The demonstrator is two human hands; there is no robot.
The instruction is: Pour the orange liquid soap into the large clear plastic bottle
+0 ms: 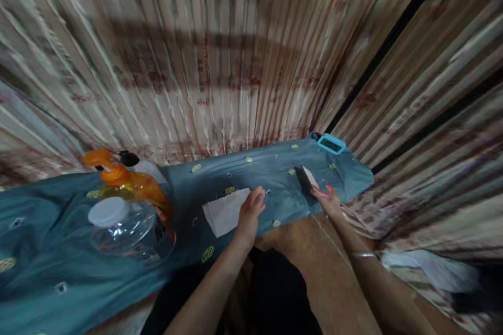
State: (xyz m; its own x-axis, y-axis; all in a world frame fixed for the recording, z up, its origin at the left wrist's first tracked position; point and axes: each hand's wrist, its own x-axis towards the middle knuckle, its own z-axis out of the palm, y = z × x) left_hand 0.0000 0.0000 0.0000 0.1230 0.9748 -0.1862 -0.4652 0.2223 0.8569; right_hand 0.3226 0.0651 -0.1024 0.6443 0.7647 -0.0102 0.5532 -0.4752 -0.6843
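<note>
Two bare hands at a cloth-covered table, one on a folded white cloth, one at a small dark block.

The left hand [251,212] lies flat on the right edge of the white cloth [226,212], fingers loosely together and gripping nothing. To the right of the white cloth, the right hand [328,200] touches the near end of a small dark block [306,180] with a pale top face; its fingers sit narrow at the block, but whether they pinch it I cannot tell. Left of the white cloth stand a clear plastic jar [126,227] with a white lid and, behind it, an orange pump bottle [126,180]. Far right of the white cloth, at the table's [58,267] end, lies a light blue framed object [331,143].
</note>
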